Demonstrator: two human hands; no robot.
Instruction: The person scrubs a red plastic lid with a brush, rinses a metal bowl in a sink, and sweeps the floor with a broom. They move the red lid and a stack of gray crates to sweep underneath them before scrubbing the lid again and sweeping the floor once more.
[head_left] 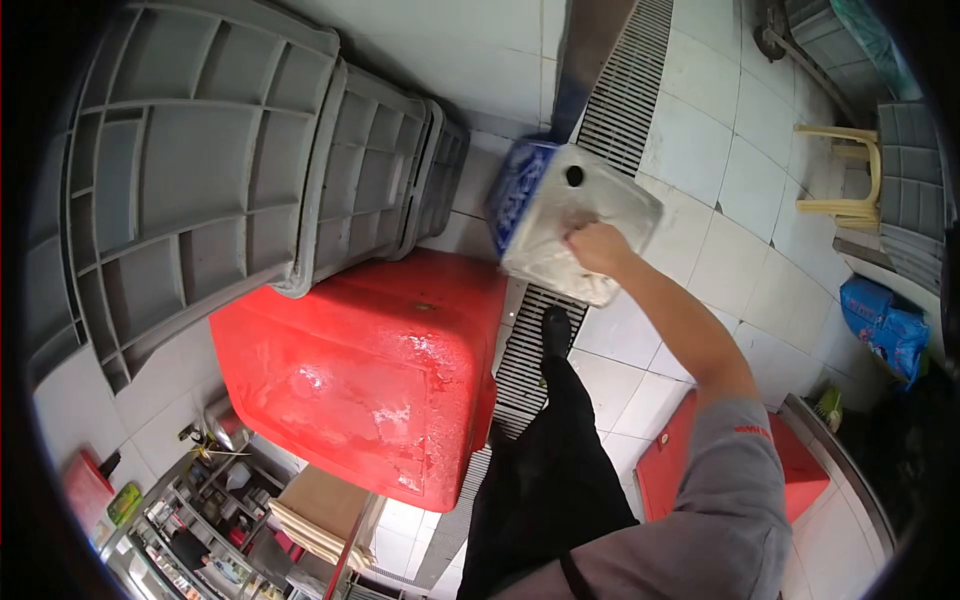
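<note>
Likely handling blue-and-white container (618, 192) by drain grate (628, 95) with right hand (600, 248) | curled at white face, can't tell if pinching | next: probably calls for firm hold

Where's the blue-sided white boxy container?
In the head view's upper centre, the container is held by the right hand and overlaps the slotted floor drain.

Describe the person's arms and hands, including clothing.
The right hand is ungloved, its wrist bare. The short grey sleeve bears red lettering near its hem, too blurred to read. The left hand is out of view.
</note>
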